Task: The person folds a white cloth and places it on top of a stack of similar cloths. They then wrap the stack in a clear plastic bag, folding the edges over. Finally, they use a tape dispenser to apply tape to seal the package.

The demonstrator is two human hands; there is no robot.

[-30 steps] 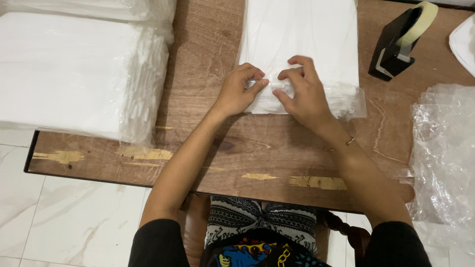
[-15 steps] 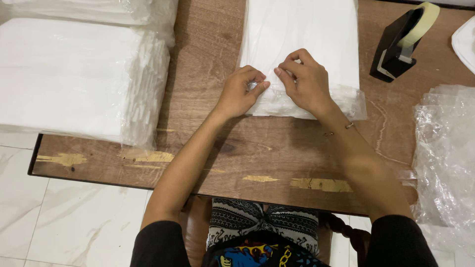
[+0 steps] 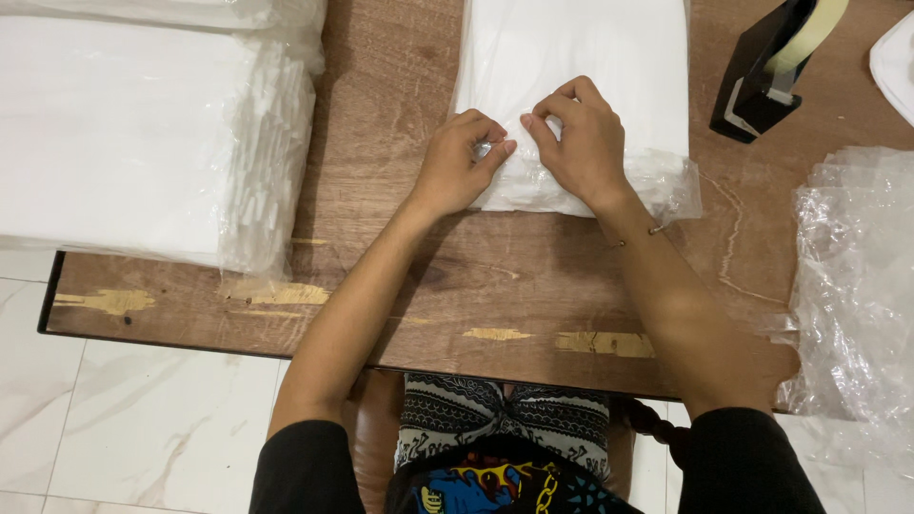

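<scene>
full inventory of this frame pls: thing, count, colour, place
bagged white packet: 1, white in clear plastic, table centre, under both hands
stack of bagged white packets: 1 stack, white, table left
tape dispenser: 1, black with pale tape, upper right
loose clear plastic bags: pile, clear, right edge
white item: 1, white, cut off top right
wooden table: 1, brown, scuffed
tiled floor: white, below
left hand: pinching packet's near edge
right hand: pinching same edge

From my feed, the wooden desk (image 3: 400, 276) is my landmark. On its left side I see a big stack of white plastic-wrapped packs (image 3: 143, 133). At its far right corner stands a black tape dispenser (image 3: 766, 71). Crumpled clear plastic bags (image 3: 852, 286) hang over its right edge. White tiled floor (image 3: 124, 419) lies below its near edge.
</scene>
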